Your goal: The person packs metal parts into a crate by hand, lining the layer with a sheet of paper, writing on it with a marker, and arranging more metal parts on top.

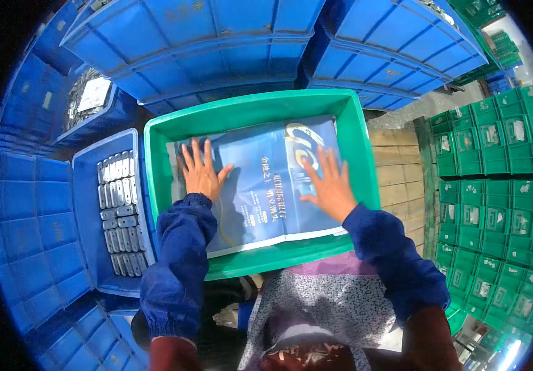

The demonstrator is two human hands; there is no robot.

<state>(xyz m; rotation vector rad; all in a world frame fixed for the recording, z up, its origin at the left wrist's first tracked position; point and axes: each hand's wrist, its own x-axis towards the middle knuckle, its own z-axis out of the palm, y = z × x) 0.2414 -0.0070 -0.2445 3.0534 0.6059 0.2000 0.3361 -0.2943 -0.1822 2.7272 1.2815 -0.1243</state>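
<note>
A large printed blue sheet (242, 179) lies spread inside a green plastic crate (254, 102), covering most of its inside. On the sheet's left part rests my left hand (201, 172), fingers spread. My right hand (329, 188) is over the right part, near the big pale lettering, with its fingers apart too. Neither hand grips anything. Whatever lies under the sheet is hidden. Blue sleeve covers reach up both forearms.
Left of the crate stands a blue bin (81, 179) with rows of small metal parts (118, 185). Stacked blue crates (211, 37) rise behind. Stacked green boxes (495, 216) are at the right, beyond wooden slats (396, 179). Another blue bin holds a white paper (94, 93).
</note>
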